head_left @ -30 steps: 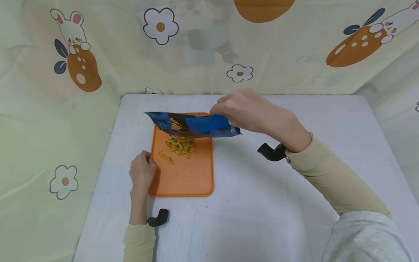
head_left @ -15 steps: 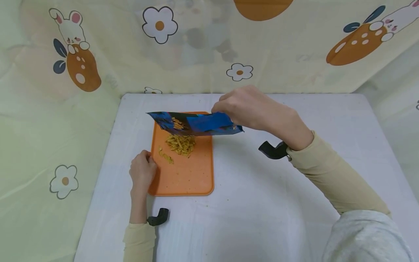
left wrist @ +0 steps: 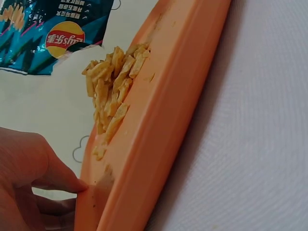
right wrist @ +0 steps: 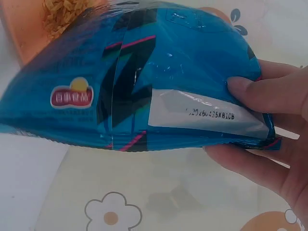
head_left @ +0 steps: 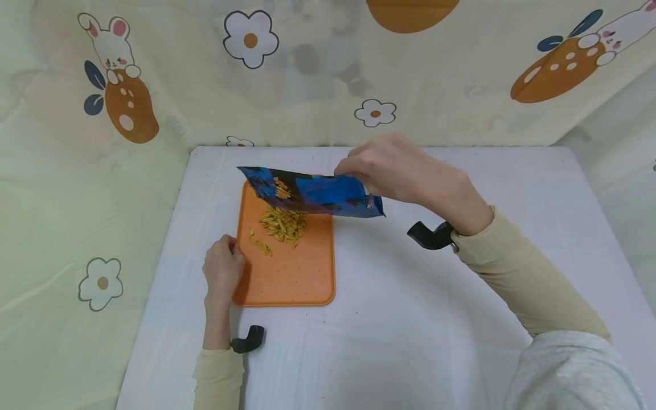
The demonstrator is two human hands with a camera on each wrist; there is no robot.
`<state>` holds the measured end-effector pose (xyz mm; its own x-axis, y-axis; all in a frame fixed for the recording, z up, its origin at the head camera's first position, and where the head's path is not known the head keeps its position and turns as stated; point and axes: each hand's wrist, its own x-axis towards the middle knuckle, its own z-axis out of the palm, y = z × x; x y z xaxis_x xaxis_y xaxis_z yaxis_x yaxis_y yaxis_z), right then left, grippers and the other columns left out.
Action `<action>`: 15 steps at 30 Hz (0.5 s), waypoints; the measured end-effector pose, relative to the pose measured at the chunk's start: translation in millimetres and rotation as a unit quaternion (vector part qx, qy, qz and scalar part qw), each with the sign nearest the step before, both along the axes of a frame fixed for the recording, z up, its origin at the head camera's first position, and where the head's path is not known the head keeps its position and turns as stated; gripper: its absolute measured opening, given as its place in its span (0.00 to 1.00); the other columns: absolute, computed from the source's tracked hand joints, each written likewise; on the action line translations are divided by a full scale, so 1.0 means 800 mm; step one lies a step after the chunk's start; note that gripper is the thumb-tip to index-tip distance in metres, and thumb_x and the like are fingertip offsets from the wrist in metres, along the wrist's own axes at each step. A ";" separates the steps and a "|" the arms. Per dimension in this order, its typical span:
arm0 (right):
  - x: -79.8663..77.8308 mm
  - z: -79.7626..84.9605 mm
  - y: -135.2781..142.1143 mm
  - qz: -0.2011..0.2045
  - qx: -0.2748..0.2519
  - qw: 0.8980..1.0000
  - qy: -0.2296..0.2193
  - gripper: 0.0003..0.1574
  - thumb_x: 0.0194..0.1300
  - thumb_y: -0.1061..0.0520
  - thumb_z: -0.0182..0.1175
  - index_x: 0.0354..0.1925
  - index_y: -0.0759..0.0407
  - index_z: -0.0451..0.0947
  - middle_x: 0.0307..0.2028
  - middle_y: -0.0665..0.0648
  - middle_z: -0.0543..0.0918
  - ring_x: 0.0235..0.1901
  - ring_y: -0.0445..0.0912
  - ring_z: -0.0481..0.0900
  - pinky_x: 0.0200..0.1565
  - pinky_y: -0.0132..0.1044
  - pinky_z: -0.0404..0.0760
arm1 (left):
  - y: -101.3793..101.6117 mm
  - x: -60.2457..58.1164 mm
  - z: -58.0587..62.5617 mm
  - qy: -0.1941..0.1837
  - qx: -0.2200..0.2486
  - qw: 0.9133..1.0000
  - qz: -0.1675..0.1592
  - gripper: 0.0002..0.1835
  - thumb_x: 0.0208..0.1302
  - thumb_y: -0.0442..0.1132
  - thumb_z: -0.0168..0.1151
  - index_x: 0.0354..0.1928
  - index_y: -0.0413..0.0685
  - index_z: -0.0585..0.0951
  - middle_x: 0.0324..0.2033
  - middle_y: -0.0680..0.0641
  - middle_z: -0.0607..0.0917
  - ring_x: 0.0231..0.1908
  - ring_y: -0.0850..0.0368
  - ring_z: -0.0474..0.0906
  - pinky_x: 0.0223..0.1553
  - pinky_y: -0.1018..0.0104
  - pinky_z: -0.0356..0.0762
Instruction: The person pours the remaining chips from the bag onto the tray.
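Note:
My right hand (head_left: pixel 394 168) holds a blue snack bag (head_left: pixel 323 195) up over the far part of an orange tray (head_left: pixel 292 279). In the right wrist view, thumb and fingers (right wrist: pixel 255 91) pinch the bag's bottom corner, and the bag (right wrist: pixel 192 62) lies nearly sideways. Stick-shaped potato chips (head_left: pixel 283 226) are heaped on the tray under the bag, with a few strays to the left. The bag's mouth is not clearly visible. My left hand (head_left: pixel 224 267) grips the tray's left edge, thumb on the rim in the left wrist view and the other fingers partly hidden.
The tray stands on a white-covered table (head_left: pixel 435 330) that ends at a patterned curtain (head_left: pixel 307 85) behind and at the left. Small crumbs lie on the tray and on the cloth in front of it. Black camera mounts (head_left: pixel 248 340) stick out from both wrists.
The right hand has shifted slightly right with the bag, whose left end has risen and right end dropped a little. The left hand, tray and chip heap look unchanged.

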<state>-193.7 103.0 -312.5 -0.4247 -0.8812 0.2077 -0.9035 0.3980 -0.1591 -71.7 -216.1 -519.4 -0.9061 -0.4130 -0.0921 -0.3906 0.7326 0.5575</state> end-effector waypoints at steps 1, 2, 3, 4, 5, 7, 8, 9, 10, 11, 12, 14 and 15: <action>0.000 -0.001 0.001 -0.001 -0.002 1.000 -0.004 0.09 0.69 0.66 0.64 0.44 0.60 0.89 0.38 0.57 0.91 0.27 0.48 0.84 0.25 0.36 0.78 | 0.000 0.000 -0.001 -0.001 0.000 1.000 0.000 0.13 0.72 0.30 0.52 0.49 0.30 0.82 0.42 0.31 0.87 0.40 0.35 0.84 0.41 0.42 0.82; 0.000 -0.003 0.002 -0.004 -0.003 1.000 -0.010 0.09 0.69 0.65 0.64 0.45 0.60 0.89 0.39 0.57 0.92 0.27 0.48 0.84 0.26 0.36 0.78 | 0.001 0.000 -0.002 -0.003 0.000 1.000 0.000 0.13 0.72 0.30 0.52 0.49 0.30 0.82 0.42 0.31 0.87 0.39 0.36 0.84 0.41 0.42 0.82; 0.001 -0.005 0.004 -0.007 -0.004 1.000 -0.015 0.10 0.69 0.65 0.64 0.46 0.61 0.89 0.39 0.57 0.92 0.27 0.48 0.85 0.26 0.37 0.79 | 0.001 0.000 -0.003 -0.003 0.000 1.000 0.000 0.13 0.72 0.31 0.52 0.50 0.30 0.82 0.42 0.31 0.87 0.39 0.36 0.84 0.41 0.42 0.82; 0.001 -0.008 0.006 -0.009 -0.008 1.000 -0.019 0.10 0.69 0.65 0.64 0.46 0.61 0.89 0.39 0.57 0.92 0.27 0.48 0.85 0.27 0.37 0.79 | 0.001 -0.001 -0.003 -0.004 0.001 1.000 -0.001 0.13 0.72 0.31 0.52 0.50 0.30 0.82 0.42 0.31 0.86 0.39 0.36 0.84 0.41 0.42 0.82; 0.001 -0.011 0.008 -0.013 -0.013 1.000 -0.025 0.10 0.69 0.65 0.64 0.46 0.61 0.88 0.40 0.57 0.92 0.26 0.48 0.85 0.27 0.37 0.79 | 0.001 -0.001 -0.004 -0.004 0.001 1.000 -0.001 0.13 0.72 0.31 0.52 0.50 0.30 0.82 0.42 0.31 0.87 0.39 0.36 0.84 0.40 0.43 0.82; 0.003 -0.018 0.013 -0.026 -0.020 0.998 -0.047 0.10 0.69 0.65 0.64 0.46 0.62 0.88 0.40 0.57 0.91 0.28 0.47 0.85 0.32 0.38 0.83 | 0.000 -0.001 -0.004 -0.004 0.000 1.000 -0.004 0.13 0.72 0.31 0.52 0.50 0.30 0.82 0.42 0.31 0.86 0.39 0.36 0.84 0.40 0.42 0.82; 0.004 -0.022 0.015 -0.033 -0.024 0.997 -0.059 0.10 0.69 0.65 0.64 0.46 0.62 0.88 0.40 0.57 0.91 0.29 0.46 0.85 0.34 0.39 0.84 | -0.001 -0.001 -0.004 -0.003 -0.001 1.000 -0.005 0.13 0.72 0.31 0.52 0.50 0.30 0.82 0.41 0.31 0.86 0.38 0.36 0.84 0.40 0.42 0.82; 0.005 -0.026 0.018 -0.041 -0.030 0.996 -0.070 0.10 0.69 0.65 0.64 0.46 0.62 0.88 0.40 0.57 0.91 0.30 0.46 0.85 0.36 0.39 0.85 | -0.001 -0.001 -0.004 -0.003 -0.002 1.000 -0.005 0.13 0.72 0.31 0.52 0.49 0.30 0.82 0.41 0.31 0.86 0.39 0.36 0.83 0.40 0.42 0.82; 0.007 -0.030 0.021 -0.047 -0.037 0.995 -0.083 0.10 0.69 0.65 0.64 0.47 0.63 0.88 0.40 0.58 0.91 0.30 0.46 0.85 0.37 0.40 0.85 | -0.002 -0.001 -0.004 -0.003 -0.003 1.000 -0.005 0.13 0.72 0.31 0.52 0.49 0.30 0.82 0.41 0.31 0.86 0.39 0.36 0.83 0.40 0.42 0.82; 0.009 -0.033 0.023 -0.056 -0.040 0.993 -0.098 0.10 0.69 0.66 0.64 0.47 0.63 0.87 0.41 0.58 0.91 0.32 0.46 0.85 0.39 0.40 0.86 | -0.003 -0.001 -0.004 -0.002 -0.005 1.000 -0.006 0.13 0.72 0.31 0.51 0.49 0.30 0.82 0.41 0.31 0.86 0.39 0.36 0.83 0.40 0.42 0.82; 0.010 -0.037 0.025 -0.064 -0.043 0.991 -0.112 0.11 0.69 0.65 0.64 0.48 0.64 0.87 0.42 0.59 0.91 0.34 0.47 0.86 0.41 0.42 0.86 | -0.003 -0.001 -0.004 -0.003 -0.005 1.000 -0.005 0.13 0.72 0.31 0.51 0.49 0.30 0.82 0.41 0.31 0.86 0.39 0.36 0.84 0.40 0.42 0.82; 0.014 -0.045 0.030 -0.074 -0.051 0.987 -0.133 0.11 0.70 0.66 0.64 0.49 0.66 0.87 0.42 0.60 0.91 0.34 0.48 0.87 0.42 0.42 0.87 | -0.003 -0.001 -0.003 -0.006 -0.004 1.000 -0.004 0.13 0.72 0.31 0.51 0.49 0.30 0.82 0.42 0.31 0.86 0.39 0.36 0.83 0.40 0.42 0.82; 0.016 -0.049 0.031 -0.078 -0.056 0.985 -0.143 0.11 0.70 0.66 0.63 0.49 0.66 0.86 0.42 0.60 0.90 0.35 0.48 0.87 0.42 0.43 0.87 | -0.003 -0.001 -0.003 -0.009 -0.002 1.000 -0.003 0.14 0.72 0.31 0.51 0.50 0.30 0.81 0.42 0.31 0.86 0.40 0.36 0.83 0.41 0.42 0.81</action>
